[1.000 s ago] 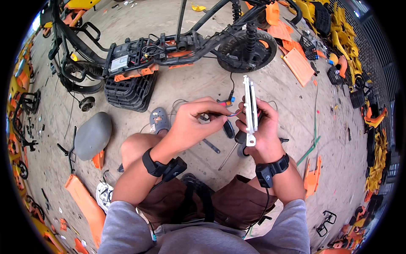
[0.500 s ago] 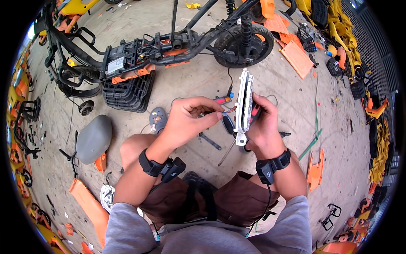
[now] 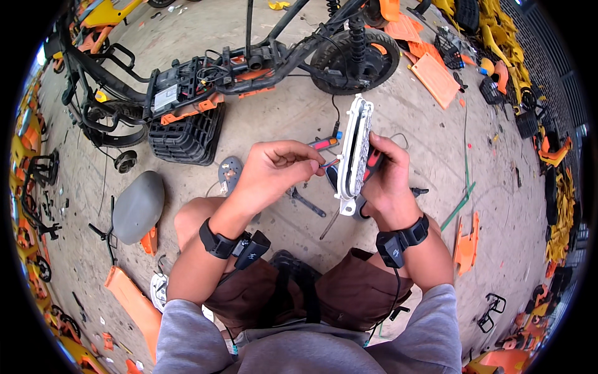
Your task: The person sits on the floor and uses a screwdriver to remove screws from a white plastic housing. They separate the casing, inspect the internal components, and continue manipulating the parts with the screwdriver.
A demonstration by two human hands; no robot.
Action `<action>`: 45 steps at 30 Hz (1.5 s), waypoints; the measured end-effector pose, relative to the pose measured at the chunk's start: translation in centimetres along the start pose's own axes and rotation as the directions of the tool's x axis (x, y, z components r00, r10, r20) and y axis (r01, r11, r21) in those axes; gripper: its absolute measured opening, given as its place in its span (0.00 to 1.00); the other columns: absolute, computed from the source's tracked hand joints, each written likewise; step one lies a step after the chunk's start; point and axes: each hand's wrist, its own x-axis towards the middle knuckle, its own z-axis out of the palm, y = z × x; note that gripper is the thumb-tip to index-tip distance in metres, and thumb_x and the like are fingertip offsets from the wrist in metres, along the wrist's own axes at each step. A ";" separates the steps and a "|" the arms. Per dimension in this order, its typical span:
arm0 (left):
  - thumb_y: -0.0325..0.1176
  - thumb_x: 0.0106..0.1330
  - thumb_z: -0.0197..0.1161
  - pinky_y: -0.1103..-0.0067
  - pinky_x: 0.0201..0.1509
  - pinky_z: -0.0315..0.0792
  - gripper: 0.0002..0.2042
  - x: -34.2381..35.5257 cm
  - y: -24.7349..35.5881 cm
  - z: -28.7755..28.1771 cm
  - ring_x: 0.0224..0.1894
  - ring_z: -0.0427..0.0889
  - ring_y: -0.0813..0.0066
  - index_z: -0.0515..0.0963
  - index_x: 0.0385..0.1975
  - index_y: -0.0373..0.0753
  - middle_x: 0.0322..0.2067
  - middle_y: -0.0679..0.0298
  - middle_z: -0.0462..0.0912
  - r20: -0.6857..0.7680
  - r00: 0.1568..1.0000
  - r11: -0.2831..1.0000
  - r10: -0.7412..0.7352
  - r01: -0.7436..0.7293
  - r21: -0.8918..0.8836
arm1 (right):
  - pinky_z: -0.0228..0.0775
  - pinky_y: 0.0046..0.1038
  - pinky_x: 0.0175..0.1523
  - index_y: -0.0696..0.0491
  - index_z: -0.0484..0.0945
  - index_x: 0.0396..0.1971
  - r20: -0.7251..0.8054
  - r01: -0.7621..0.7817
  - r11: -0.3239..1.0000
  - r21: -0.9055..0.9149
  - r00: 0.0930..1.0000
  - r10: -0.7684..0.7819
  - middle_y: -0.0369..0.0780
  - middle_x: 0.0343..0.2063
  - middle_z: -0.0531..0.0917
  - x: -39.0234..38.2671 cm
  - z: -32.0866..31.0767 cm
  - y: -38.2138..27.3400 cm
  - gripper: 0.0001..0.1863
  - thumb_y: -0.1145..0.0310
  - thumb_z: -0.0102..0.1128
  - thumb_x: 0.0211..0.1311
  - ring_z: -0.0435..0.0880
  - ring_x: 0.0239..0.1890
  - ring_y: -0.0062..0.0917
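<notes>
My right hand (image 3: pixel 393 177) grips a white oblong housing (image 3: pixel 354 153) that stands nearly upright, its narrow slotted edge toward me. A red-and-black handle (image 3: pixel 372 164) is tucked in the same hand behind the housing. A thin metal shaft (image 3: pixel 329 225) shows below the housing; whether it belongs to that handle is hidden. To the left, my left hand (image 3: pixel 274 168) pinches thin coloured wires (image 3: pixel 330 164) that run to the housing's side. A dark rounded object (image 3: pixel 332 179) is partly hidden behind the wires and housing.
Ahead lies a stripped black scooter frame (image 3: pixel 268 68) beside a black crate (image 3: pixel 187 134). On the floor are a red-handled tool (image 3: pixel 324 143), a dark flat bar (image 3: pixel 308 204), a grey clog (image 3: pixel 230 173), a grey seat (image 3: pixel 139 207) and orange panels (image 3: pixel 436 81).
My left hand has drawn slightly left and down along the wires. The housing has tilted a little and shifted slightly left in my right hand.
</notes>
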 end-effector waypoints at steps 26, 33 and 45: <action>0.19 0.59 0.63 0.78 0.45 0.74 0.07 0.2 -0.7 -0.8 0.37 0.82 0.74 0.81 0.36 0.29 0.35 0.58 0.84 0.017 0.999 0.988 -0.038 0.041 -0.152 | 0.61 0.22 0.23 0.59 0.73 0.45 -0.039 0.035 0.994 -0.106 0.998 -0.039 0.39 0.25 0.78 -0.1 1.5 0.2 0.17 0.62 0.51 0.63 0.68 0.19 0.18; 0.18 0.57 0.64 0.78 0.46 0.73 0.07 0.2 -0.6 -0.7 0.38 0.81 0.74 0.81 0.35 0.29 0.35 0.58 0.83 0.023 0.998 0.980 -0.055 0.058 -0.193 | 0.61 0.21 0.23 0.60 0.73 0.45 -0.050 0.045 0.991 -0.126 0.997 -0.051 0.40 0.25 0.78 -0.2 1.8 0.2 0.18 0.61 0.51 0.63 0.69 0.19 0.18; 0.16 0.56 0.64 0.78 0.47 0.75 0.07 0.2 -0.6 -0.8 0.38 0.82 0.74 0.81 0.35 0.29 0.36 0.59 0.83 0.059 0.996 0.978 -0.061 0.072 -0.197 | 0.61 0.22 0.23 0.60 0.73 0.46 -0.039 0.037 0.992 -0.121 0.998 -0.042 0.40 0.26 0.80 -0.1 1.4 0.2 0.18 0.62 0.51 0.62 0.68 0.19 0.18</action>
